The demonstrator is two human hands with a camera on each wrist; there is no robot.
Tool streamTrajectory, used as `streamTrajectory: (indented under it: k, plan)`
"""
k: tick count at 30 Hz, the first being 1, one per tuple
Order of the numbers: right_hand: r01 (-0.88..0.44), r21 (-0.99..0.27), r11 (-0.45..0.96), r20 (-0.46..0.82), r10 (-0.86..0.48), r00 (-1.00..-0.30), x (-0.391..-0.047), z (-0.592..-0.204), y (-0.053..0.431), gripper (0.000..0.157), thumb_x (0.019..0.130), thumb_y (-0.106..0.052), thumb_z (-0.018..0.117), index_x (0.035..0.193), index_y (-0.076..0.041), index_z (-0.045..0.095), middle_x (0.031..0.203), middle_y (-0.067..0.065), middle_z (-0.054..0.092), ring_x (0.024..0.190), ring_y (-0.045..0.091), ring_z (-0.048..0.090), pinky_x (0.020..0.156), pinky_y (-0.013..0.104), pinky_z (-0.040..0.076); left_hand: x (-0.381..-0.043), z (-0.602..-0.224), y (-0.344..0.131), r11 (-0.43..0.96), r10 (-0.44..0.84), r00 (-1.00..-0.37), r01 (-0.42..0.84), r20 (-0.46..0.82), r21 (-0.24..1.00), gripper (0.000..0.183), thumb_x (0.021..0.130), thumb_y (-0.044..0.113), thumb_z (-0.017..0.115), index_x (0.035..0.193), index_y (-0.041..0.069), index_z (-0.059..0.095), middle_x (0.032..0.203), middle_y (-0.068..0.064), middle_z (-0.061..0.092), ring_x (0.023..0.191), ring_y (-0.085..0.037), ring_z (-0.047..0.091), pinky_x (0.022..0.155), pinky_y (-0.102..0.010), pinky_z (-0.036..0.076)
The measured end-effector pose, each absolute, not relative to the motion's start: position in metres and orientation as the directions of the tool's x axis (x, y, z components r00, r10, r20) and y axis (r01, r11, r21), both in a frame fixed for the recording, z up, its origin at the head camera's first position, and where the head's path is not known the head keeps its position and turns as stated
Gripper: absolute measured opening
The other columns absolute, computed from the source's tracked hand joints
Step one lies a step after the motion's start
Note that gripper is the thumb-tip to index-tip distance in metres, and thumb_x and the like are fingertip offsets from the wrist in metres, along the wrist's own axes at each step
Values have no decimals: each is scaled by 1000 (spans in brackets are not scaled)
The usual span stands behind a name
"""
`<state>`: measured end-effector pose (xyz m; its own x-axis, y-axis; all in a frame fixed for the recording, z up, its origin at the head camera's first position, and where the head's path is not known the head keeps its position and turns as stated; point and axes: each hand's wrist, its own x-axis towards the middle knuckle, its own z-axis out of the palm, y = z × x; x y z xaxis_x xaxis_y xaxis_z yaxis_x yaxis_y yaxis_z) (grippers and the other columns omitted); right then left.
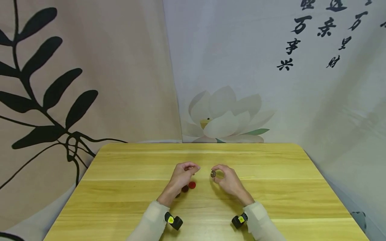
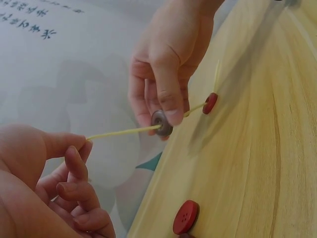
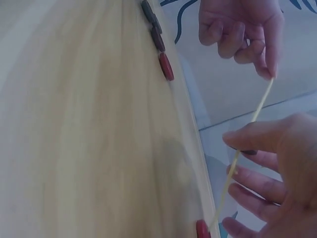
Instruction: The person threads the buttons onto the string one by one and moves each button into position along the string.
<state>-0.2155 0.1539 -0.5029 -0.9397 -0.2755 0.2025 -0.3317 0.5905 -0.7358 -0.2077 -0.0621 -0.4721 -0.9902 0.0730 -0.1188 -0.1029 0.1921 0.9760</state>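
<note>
Between finger and thumb, my left hand (image 1: 182, 175) pinches the end of a thin yellow cord (image 2: 121, 132). My right hand (image 1: 230, 180) pinches a brown button (image 2: 159, 119) by its edge, and the cord passes through it. From there the cord runs taut to the left fingertips. Past the right hand, a red button (image 2: 210, 103) hangs on the same cord near the table surface, with a tail of cord beyond it. Below the left hand, a loose red button (image 1: 192, 185) lies on the table.
Next to the loose red button, a dark brown button (image 1: 185, 188) and other dark buttons (image 3: 147, 11) form a row, partly hidden by the left hand in the head view. The wooden table (image 1: 135, 160) backs onto a printed curtain (image 1: 126, 67).
</note>
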Motion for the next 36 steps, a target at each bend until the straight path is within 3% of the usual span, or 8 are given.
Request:
streamTrajectory:
  k: [8,20,29,36]
  plan:
    - [-307,-753,582,183,-263,-947,-215,-506,165,32,84,-2,76,115,-5,69,121,9,67,115,33,61,85,46,55,-208,-473,-62,183,67,-990,-107,-121,977,25,93,27,70,102,4,72,86,-10,60,60,-11,44,53,-23,36]
    - [-301,-769,564,168,-276,-946,-217,-510,169,30,84,1,75,113,-5,69,115,9,69,108,33,64,85,46,55,-208,-471,-63,192,63,-990,-108,-122,975,23,93,26,69,101,6,72,88,-11,61,66,-15,47,56,-25,39]
    - [-277,-756,593,133,-275,-952,-219,-518,174,30,83,3,74,111,-5,68,105,5,70,96,25,68,85,41,55,-206,-472,-64,186,84,-989,-102,-119,977,22,93,26,69,101,6,72,90,-13,61,73,-23,51,60,-27,41]
    - [-273,-743,611,123,-276,-953,-219,-518,179,31,81,5,76,110,-5,68,105,6,69,97,24,66,86,43,54,-207,-473,-64,185,82,-990,-101,-118,978,25,93,27,69,102,4,72,87,-10,60,73,-22,50,59,-26,40]
